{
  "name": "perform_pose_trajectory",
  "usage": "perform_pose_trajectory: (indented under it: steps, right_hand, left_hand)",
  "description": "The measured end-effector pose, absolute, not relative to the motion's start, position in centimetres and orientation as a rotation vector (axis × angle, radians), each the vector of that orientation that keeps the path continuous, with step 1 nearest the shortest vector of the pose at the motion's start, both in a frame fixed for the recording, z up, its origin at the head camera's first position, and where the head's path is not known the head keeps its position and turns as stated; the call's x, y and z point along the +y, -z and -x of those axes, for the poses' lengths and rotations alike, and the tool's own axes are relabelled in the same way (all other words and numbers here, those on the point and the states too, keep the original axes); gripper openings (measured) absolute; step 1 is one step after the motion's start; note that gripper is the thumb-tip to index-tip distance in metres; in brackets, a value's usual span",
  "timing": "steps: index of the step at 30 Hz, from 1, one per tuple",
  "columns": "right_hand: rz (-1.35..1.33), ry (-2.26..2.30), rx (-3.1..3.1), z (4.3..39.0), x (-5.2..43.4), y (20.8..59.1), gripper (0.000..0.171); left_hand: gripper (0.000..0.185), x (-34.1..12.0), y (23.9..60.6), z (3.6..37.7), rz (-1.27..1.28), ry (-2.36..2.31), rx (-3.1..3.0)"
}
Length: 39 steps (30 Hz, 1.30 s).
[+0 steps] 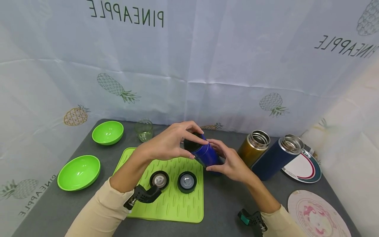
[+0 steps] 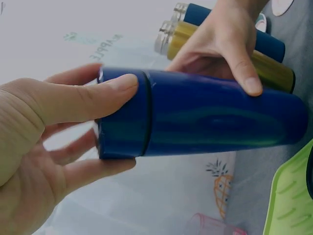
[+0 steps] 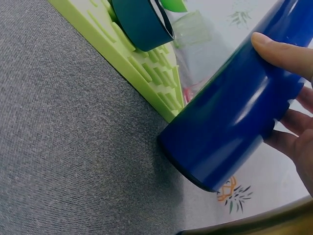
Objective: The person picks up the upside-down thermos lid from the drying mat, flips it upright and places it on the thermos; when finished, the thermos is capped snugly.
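Apparently uncapping, frame centre: left hand (image 1: 173,141) pinches the lid (image 2: 123,125), right hand (image 1: 230,162) grips the blue flask (image 2: 205,120), next likely needing a twist.

A hand could pass over the table (image 1: 222,205) between the mat (image 1: 177,210) and the right forearm (image 1: 262,194), while the gold bottle (image 1: 251,151) and the navy bottle (image 1: 273,161) stand close outside the right hand (image 1: 227,161), two lids (image 1: 187,182) sit on the mat, and the glass (image 1: 144,135) stands just beyond the left hand (image 1: 173,142).
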State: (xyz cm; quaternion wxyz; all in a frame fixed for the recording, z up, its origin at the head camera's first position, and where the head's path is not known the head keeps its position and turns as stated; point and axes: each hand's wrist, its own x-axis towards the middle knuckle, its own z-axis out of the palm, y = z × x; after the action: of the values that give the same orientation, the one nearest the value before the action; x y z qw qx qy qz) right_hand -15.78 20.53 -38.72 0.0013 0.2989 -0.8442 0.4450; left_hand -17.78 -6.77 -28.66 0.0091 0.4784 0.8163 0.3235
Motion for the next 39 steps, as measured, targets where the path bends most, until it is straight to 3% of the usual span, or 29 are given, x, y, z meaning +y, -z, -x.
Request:
perform_pose_trajectory:
  steps: [15, 28, 39]
  right_hand:
    - [-0.995, -1.417, -2.659, 15.5, 20.8, 38.8, 0.086]
    - [-0.988, -1.433, -2.65, 15.6, 21.0, 38.9, 0.086]
    - [-0.736, -1.651, -2.561, 15.5, 21.4, 38.9, 0.094]
  left_hand:
    - [0.046, -7.0, 28.3, 18.4, -1.659, -0.916, 2.353]
    - [0.047, -7.1, 28.6, 18.4, -1.638, -0.967, 2.342]
    - [0.069, -7.6, 28.5, 17.5, -1.479, -1.141, 2.564]
